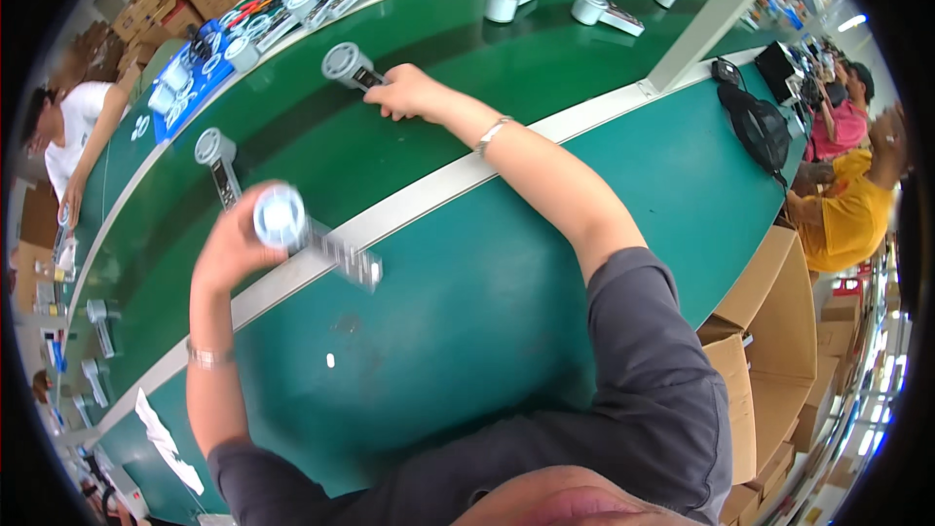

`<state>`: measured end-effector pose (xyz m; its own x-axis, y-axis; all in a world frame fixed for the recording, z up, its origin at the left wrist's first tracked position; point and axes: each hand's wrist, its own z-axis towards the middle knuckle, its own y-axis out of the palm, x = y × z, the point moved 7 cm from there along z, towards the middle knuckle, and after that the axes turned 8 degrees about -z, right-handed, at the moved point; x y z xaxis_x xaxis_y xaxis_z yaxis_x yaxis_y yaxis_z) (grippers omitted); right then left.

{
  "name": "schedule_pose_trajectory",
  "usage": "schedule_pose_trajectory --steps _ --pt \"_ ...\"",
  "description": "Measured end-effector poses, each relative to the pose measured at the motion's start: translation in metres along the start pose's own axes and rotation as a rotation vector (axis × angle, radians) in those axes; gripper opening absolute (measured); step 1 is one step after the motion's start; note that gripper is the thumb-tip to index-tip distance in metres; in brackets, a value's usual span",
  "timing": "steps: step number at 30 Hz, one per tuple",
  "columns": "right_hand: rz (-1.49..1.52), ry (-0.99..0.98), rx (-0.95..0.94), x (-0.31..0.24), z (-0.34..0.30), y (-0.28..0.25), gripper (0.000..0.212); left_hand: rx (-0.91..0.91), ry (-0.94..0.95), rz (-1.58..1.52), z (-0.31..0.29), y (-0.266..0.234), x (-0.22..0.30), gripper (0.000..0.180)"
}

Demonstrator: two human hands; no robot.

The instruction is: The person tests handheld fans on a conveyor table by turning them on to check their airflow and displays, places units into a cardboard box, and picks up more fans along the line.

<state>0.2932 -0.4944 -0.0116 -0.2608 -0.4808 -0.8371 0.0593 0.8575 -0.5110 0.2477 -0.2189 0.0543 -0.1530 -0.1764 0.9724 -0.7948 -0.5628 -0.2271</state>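
Note:
My left hand is closed around a pale blue-grey device with a round, cup-like head. Its long handle, smeared by motion, points right across the white rail. Out over the green belt, my right hand pinches the handle end of a similar round-headed device, whose head faces up and away from me. A third such device lies on the belt just beyond my left hand, its handle partly hidden by the hand.
The white rail divides the belt from my green worktop. More devices lie along the belt. An open cardboard box stands at right, below a black bag. A co-worker sits at far left; others are at right.

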Motion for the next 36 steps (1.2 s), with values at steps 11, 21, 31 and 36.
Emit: schedule_pose_trajectory --steps 11,21,31,36 --pt "-1.269 0.012 0.615 -0.001 0.043 -0.135 0.052 0.041 -0.090 0.271 -0.090 0.060 0.000 0.082" --pt "-1.673 -0.131 0.592 0.031 0.043 -0.174 0.027 0.396 -0.150 -0.296 -0.113 0.117 -0.022 0.094" --pt "-1.661 -0.373 0.702 -0.058 -0.105 -0.116 0.023 0.562 -0.103 -0.026 -0.109 0.121 -0.013 0.097" --pt "-1.792 -0.327 0.195 -0.065 -0.186 -0.047 0.025 0.529 -0.034 -0.084 -0.109 0.123 -0.015 0.085"
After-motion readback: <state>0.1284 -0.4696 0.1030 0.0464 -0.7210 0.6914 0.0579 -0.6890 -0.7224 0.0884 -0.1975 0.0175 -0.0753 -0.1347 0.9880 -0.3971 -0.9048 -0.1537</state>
